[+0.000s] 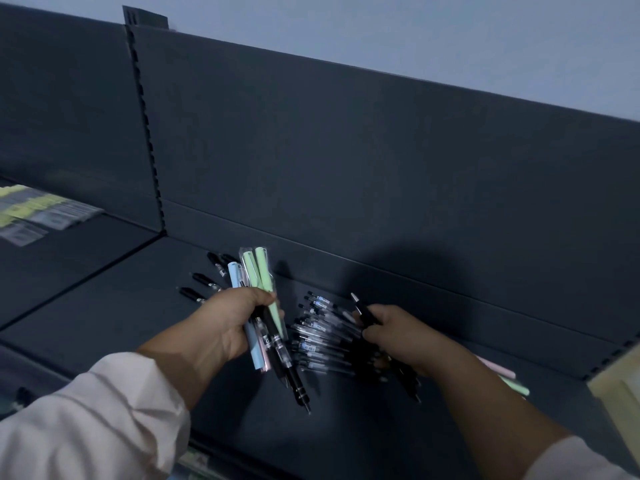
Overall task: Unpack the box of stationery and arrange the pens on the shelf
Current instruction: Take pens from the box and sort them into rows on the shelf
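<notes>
Two hands are working over a dark shelf. The left hand is clasping a mixed bundle of pens, pastel green, blue and pink barrels together with black ones, its fingers wrapping round the middle of the bundle so that both ends are sticking out. The right hand is closing its fingers round a black pen with a pale clip end and lifting it above a loose heap of clear-barrelled pens lying on the shelf between the hands. Several black pens are lying side by side just behind the left hand, and a few pastel pens are showing beyond the right forearm.

The step in hand appears to be sorting by type. It is probably going best if the black pen is being laid parallel to its like, tips pointing one way, while the left grip is staying firm enough that no barrel is slipping from the bundle onto the heap.
</notes>
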### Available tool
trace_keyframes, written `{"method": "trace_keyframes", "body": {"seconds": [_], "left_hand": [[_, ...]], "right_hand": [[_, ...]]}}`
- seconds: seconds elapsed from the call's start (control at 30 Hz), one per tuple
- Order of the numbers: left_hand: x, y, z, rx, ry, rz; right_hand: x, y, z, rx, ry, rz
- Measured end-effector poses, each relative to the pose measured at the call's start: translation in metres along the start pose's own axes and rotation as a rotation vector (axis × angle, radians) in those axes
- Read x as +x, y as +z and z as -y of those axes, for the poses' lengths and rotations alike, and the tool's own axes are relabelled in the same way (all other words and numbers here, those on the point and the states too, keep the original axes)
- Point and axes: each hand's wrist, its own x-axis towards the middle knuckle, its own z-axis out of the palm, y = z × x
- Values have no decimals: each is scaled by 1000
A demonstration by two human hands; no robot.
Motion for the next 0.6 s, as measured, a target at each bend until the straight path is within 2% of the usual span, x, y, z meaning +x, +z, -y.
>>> {"method": "trace_keyframes", "body": {"seconds": [0.13, 0.33, 0.6], "left_hand": [[-4, -2, -1, -10, 6, 7], [-7, -18, -7, -43, 19, -7], [-9, -67, -26, -94, 24, -34]], "right_hand": [[-5, -1, 8, 67, -11, -25], [-4, 3, 24, 7, -60, -118], [2, 45, 86, 57, -197, -141]]}}
